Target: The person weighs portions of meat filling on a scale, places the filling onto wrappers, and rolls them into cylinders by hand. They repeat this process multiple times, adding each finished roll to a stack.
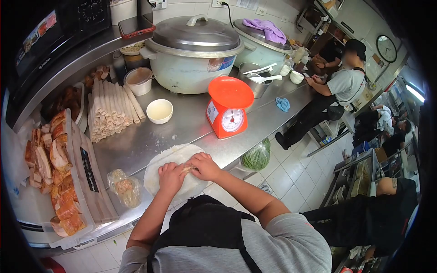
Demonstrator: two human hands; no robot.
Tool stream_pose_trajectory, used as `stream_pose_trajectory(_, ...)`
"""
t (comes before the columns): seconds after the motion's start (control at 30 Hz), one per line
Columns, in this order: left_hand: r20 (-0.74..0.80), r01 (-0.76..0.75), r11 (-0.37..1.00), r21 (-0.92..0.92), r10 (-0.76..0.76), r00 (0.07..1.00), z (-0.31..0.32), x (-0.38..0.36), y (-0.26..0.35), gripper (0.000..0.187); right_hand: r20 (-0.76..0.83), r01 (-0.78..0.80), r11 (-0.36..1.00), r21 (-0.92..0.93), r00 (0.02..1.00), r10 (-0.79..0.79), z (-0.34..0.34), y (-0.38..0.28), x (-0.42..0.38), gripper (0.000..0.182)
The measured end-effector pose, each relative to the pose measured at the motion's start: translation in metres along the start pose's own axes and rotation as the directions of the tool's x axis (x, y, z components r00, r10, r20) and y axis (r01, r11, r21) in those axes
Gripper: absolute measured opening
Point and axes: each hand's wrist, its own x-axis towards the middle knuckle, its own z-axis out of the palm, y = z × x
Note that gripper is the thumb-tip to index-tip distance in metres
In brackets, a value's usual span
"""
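Note:
A thin, round white wrapper point(157, 160) lies flat at the counter's near edge. On it sits a small strip of pale brown filling point(187, 169). My left hand point(171, 176) has its fingers curled in at the filling's left end, and my right hand point(204, 166) pinches the right end. Left of the wrapper is a clear plastic bag of minced filling point(124, 187). Behind it stands a white bowl point(160, 112) with something pale inside. A stack of slim pale rolls point(111, 107) rises at the back left.
A red kitchen scale point(231, 102) stands beyond my right hand. Two big lidded pots point(191, 68) line the wall. At left is a plastic tub of roasted meat pieces point(88, 182). A bag of green vegetables point(256, 154) sits below the edge. Co-workers point(348, 84) stand at right.

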Motion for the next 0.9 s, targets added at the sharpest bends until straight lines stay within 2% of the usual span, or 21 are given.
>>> stream_pose_trajectory(0.13, -0.003, 0.015, 0.999, -0.030, -0.015, 1.000, 0.000, 0.000, 0.000, 0.029, 0.052, -0.040, 0.998, 0.048, 0.998, 0.038, -0.004, 0.001, 0.003, 0.032)
stream_pose_trajectory(0.23, 0.003, 0.018, 0.999, -0.035, -0.018, 1.000, -0.002, 0.000, 0.000, 0.029, 0.018, -0.047, 0.991, 0.122, 0.999, 0.046, -0.012, 0.002, 0.005, 0.033)
stream_pose_trajectory(0.33, 0.004, 0.015, 0.999, -0.028, -0.014, 1.000, -0.002, 0.000, 0.000, 0.028, -0.090, -0.051, 0.990, 0.131, 0.994, 0.063, -0.035, 0.007, 0.007, 0.034)
stream_pose_trajectory(0.43, 0.018, 0.023, 0.999, -0.031, -0.023, 1.000, -0.003, -0.001, 0.000, 0.028, -0.324, -0.007, 0.985, 0.175, 0.944, 0.065, -0.060, 0.033, 0.007, 0.034)
stream_pose_trajectory(0.5, 0.016, 0.028, 0.999, -0.038, -0.027, 1.000, -0.002, -0.001, 0.000, 0.029, -0.380, -0.082, 0.971, 0.225, 0.910, 0.165, -0.102, 0.035, 0.007, 0.039)
stream_pose_trajectory(0.57, 0.015, 0.032, 0.999, -0.036, -0.031, 0.999, -0.002, -0.002, 0.000, 0.029, -0.512, -0.159, 0.977, 0.140, 0.833, 0.208, -0.154, 0.043, 0.004, 0.050)
stream_pose_trajectory(0.63, 0.018, 0.038, 0.999, -0.036, -0.037, 0.999, -0.003, 0.000, 0.001, 0.029, -0.660, -0.192, 0.981, 0.040, 0.732, 0.171, -0.219, 0.066, 0.004, 0.062)
stream_pose_trajectory(0.67, 0.028, 0.043, 0.998, -0.038, -0.042, 0.999, -0.005, -0.002, 0.002, 0.029, -0.705, -0.174, 0.983, 0.057, 0.690, 0.163, -0.257, 0.064, 0.001, 0.067)
stream_pose_trajectory(0.7, 0.030, 0.046, 0.998, -0.039, -0.045, 0.999, -0.005, 0.000, 0.002, 0.029, -0.745, -0.216, 0.969, 0.122, 0.625, 0.233, -0.293, 0.068, 0.000, 0.074)
stream_pose_trajectory(0.73, 0.020, 0.049, 0.998, -0.034, -0.049, 0.999, -0.005, 0.001, 0.002, 0.029, -0.825, -0.280, 0.959, -0.052, 0.553, 0.117, -0.326, 0.062, -0.002, 0.077)
stream_pose_trajectory(0.77, 0.009, 0.052, 0.998, -0.030, -0.052, 0.999, -0.004, 0.000, 0.002, 0.028, -0.859, -0.292, 0.952, -0.086, 0.505, 0.078, -0.355, 0.064, -0.004, 0.078)
stream_pose_trajectory(0.8, 0.003, 0.057, 0.998, -0.027, -0.057, 0.998, -0.003, 0.000, 0.002, 0.028, -0.878, -0.258, 0.957, -0.135, 0.479, 0.006, -0.383, 0.073, -0.007, 0.080)
stream_pose_trajectory(0.83, -0.002, 0.056, 0.998, -0.032, -0.056, 0.998, -0.002, 0.002, 0.003, 0.028, -0.870, -0.383, 0.895, -0.227, 0.493, -0.010, -0.401, 0.050, -0.009, 0.081)
stream_pose_trajectory(0.87, 0.001, 0.058, 0.998, -0.037, -0.058, 0.998, -0.003, 0.001, 0.002, 0.027, -0.864, -0.454, 0.841, -0.294, 0.503, -0.031, -0.421, 0.053, -0.010, 0.082)
stream_pose_trajectory(0.9, 0.004, 0.062, 0.997, -0.040, -0.062, 0.998, -0.002, 0.000, 0.002, 0.027, -0.857, -0.578, 0.748, -0.327, 0.515, 0.024, -0.438, 0.053, -0.012, 0.080)
